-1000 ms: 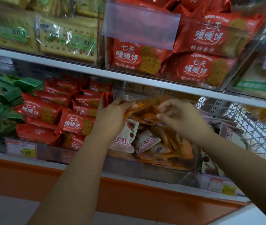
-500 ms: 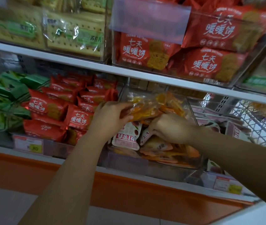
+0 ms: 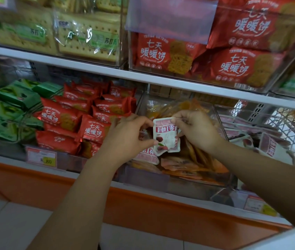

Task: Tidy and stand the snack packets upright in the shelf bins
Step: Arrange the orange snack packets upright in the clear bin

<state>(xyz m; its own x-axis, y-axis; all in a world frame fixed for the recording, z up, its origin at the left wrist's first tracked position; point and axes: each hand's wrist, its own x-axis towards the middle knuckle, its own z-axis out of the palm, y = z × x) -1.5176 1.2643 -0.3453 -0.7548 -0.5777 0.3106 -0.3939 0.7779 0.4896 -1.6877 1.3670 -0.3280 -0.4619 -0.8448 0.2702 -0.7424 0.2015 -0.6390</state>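
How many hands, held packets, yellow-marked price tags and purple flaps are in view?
Hands: 2, left hand and right hand
Held packets: 1, white packet, gripped by both hands
Price tags: 2
Purple flaps: 2
Total: 7

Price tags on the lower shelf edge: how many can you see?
2. One tag sits at the left, below the red packets; the other tag is far right, under the right forearm. The arms may hide more.
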